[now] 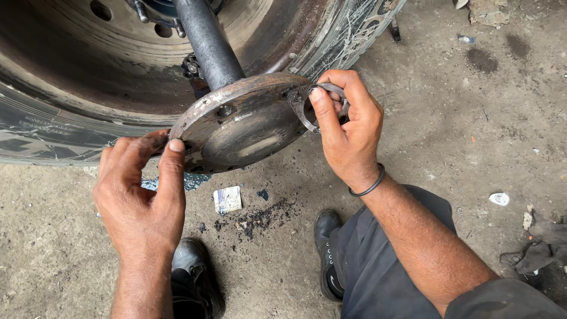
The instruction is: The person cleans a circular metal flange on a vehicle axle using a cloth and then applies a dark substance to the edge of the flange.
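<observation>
A round rusty metal flange (242, 127) with bolt holes sits at the end of a dark steel axle shaft (207, 41) that comes out of a large wheel hub (88, 53). My left hand (142, 195) grips the flange's left rim, thumb on its face. My right hand (348, 127) pinches a thin metal ring-shaped gasket piece (307, 115) at the flange's right edge, holding it between thumb and fingers.
A big worn tyre (41, 133) fills the upper left. Below lie a dirty concrete floor (449, 118), a small paper scrap (227, 199), dark grit, my two black shoes (325, 248) and a grey rag (540, 251) at the right.
</observation>
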